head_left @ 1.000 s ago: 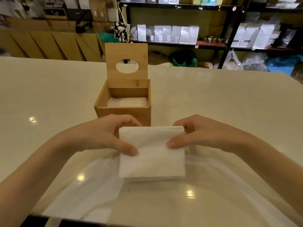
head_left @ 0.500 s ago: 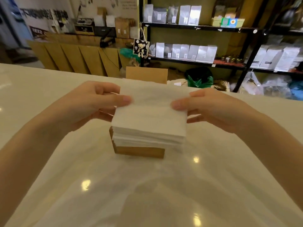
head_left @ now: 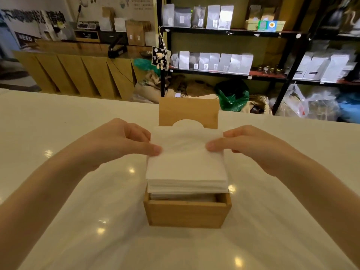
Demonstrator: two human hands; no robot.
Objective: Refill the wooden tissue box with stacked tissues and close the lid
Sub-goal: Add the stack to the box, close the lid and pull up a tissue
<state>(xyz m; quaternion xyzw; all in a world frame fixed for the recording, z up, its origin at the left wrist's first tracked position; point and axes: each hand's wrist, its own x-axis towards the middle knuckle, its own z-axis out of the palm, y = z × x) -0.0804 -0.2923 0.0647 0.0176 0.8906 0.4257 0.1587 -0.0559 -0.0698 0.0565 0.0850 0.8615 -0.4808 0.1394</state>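
The square stack of white folded tissues (head_left: 186, 168) is held from both sides just above the open top of the light wooden tissue box (head_left: 187, 214), its lower sheets at the level of the box's rim and its near edge overhanging the front wall slightly. The left hand (head_left: 120, 143) comes in from the left with the forearm angled across the desk, the thumb laid flat on top of the stack near its left edge and the curled fingers on the stack's left side, pinching it. The right hand (head_left: 251, 145) mirrors this from the other side, thumb pressed on the top sheet near the right edge, fingers bent on the stack's right side. Both wrists are raised off the surface. Behind the stack the box's hinged wooden lid with an oval cut-out (head_left: 188, 113) stands upright, the lower part of its opening hidden by the tissues. The box sits in the middle of the glossy cream desk (head_left: 58, 191). Beyond the desk's far edge stand black metal shelves with pale pouches (head_left: 214, 61).
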